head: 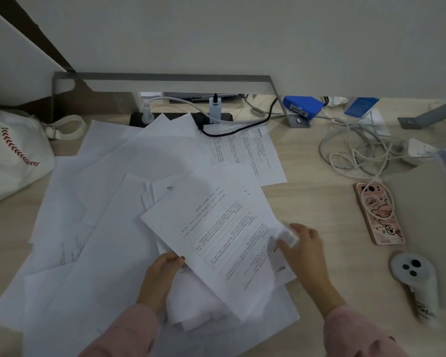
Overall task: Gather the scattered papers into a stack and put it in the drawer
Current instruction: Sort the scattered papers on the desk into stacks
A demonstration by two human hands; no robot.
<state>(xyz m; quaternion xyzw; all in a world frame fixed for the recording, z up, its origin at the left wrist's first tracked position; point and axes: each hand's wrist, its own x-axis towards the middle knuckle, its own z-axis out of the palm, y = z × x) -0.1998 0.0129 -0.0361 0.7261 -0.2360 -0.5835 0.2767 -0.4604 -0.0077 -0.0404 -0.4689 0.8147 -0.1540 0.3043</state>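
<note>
"Where are the papers [108, 202]?"

"Scattered, all left of the phone [379, 215]. The hands are apart and both grip one printed sheet [216, 235]: the right hand [303, 244] pinches its phone-side corner, the left hand [162, 269] its opposite edge. The rest fan farther from the phone, nearer the left hand."

The surface [319, 202] looked like pale matt wood laminate. The papers [108, 228] were thin white matt sheets, some printed. The bag [11, 161] was off-white cloth with red stitching. The phone case [379, 215] was glossy pink plastic, the controller [417, 279] smooth matt white plastic, and the bracket [165, 76] dull grey metal.
</note>
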